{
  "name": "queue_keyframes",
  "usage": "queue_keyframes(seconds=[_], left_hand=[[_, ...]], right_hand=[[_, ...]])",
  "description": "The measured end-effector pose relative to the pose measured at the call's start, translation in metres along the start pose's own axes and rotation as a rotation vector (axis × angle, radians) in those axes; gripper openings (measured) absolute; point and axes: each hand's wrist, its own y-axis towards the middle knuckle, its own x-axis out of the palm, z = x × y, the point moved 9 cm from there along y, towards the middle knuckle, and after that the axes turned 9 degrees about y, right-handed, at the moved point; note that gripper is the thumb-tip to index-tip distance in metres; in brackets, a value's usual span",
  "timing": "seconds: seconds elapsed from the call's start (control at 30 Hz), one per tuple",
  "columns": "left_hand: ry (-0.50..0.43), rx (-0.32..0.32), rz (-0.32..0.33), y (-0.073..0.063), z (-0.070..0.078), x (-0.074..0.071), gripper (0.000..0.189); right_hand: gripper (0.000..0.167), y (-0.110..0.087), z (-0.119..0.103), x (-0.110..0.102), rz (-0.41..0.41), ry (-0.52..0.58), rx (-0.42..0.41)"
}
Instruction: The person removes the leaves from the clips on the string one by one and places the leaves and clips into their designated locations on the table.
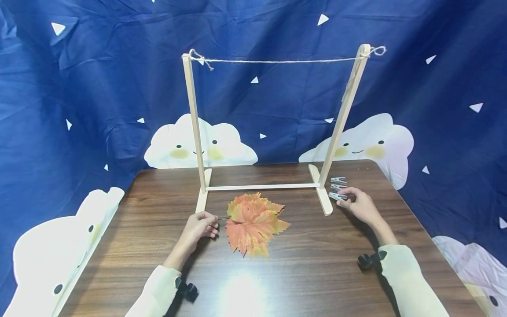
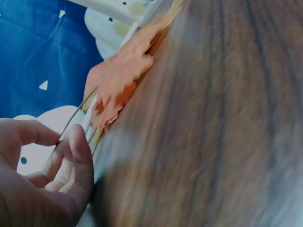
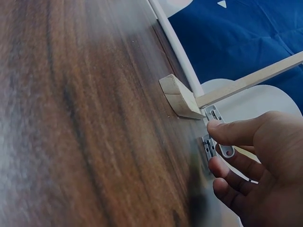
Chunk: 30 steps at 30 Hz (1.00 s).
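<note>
My left hand (image 1: 200, 226) pinches the thin stem (image 2: 73, 116) of an orange-yellow artificial leaf between thumb and index finger. The leaves (image 1: 253, 224) overlap in a small pile near the middle of the table, and in the left wrist view their orange blades (image 2: 118, 80) appear edge-on. On the other side, my right hand (image 1: 359, 206) pinches a pale grey clothespin (image 1: 337, 196) by one end. Two more clothespins (image 1: 338, 180) lie just behind it. Close up in the right wrist view, the gripped clothespin (image 3: 227, 150) is partly covered by the thumb.
A wooden frame (image 1: 193, 119) stands at the back of the brown table (image 1: 301, 273), with twine (image 1: 277, 61) tied across its top and a white bar (image 1: 261, 187) low between its feet. Its right foot (image 1: 325, 202) is close to the clothespins. A blue cloth with clouds hangs behind.
</note>
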Motion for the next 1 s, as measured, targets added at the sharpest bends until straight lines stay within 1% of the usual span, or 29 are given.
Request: queue_keyframes(seconds=[0.07,0.1,0.13,0.2,0.27,0.3,0.33,0.4,0.53,0.67,0.73,0.8,0.9,1.0], left_hand=[[0.075,0.015,0.010,0.000,0.002,-0.005,0.011],[0.135,0.032,0.022,0.000,0.003,-0.008,0.012],[0.209,0.049,0.040,-0.001,0.005,-0.011,0.012],[0.390,0.092,0.083,-0.002,0.011,-0.016,0.012],[0.579,0.139,0.130,-0.004,0.017,-0.019,0.013],[0.655,0.160,0.151,-0.005,0.021,-0.020,0.014],[0.718,0.172,0.168,-0.006,0.023,-0.020,0.015],[0.796,0.188,0.192,-0.009,0.027,-0.020,0.017],[0.873,0.214,0.232,-0.013,0.032,-0.018,0.020],[0.909,0.251,0.258,-0.015,0.038,-0.015,0.019],[0.905,0.260,0.239,-0.014,0.038,-0.013,0.016],[0.898,0.269,0.205,-0.012,0.038,-0.010,0.013],[0.891,0.265,0.152,-0.010,0.035,-0.005,0.010],[0.905,0.268,0.141,-0.008,0.034,-0.002,0.010]], right_hand=[[0.037,0.000,0.001,0.000,-0.006,0.001,0.004],[0.038,0.000,0.001,0.001,-0.010,0.002,0.005],[0.037,0.000,0.001,0.001,-0.011,0.002,0.005],[0.037,0.000,0.002,0.001,-0.015,0.004,0.002],[0.037,0.000,0.003,0.001,-0.015,0.003,-0.003],[0.037,0.000,0.004,0.001,-0.015,0.001,-0.003],[0.037,0.000,0.004,0.002,-0.015,-0.003,-0.003],[0.037,0.000,0.005,0.002,-0.017,-0.007,-0.001],[0.036,0.000,0.004,0.003,-0.014,-0.016,-0.001],[0.036,0.002,0.003,0.004,0.006,-0.024,-0.020],[0.036,0.002,0.003,0.004,0.017,-0.031,-0.026],[0.036,0.003,0.005,0.004,0.029,-0.042,-0.030],[0.036,0.004,0.006,0.004,0.044,-0.052,-0.033],[0.036,0.005,0.005,0.005,0.044,-0.065,-0.031]])
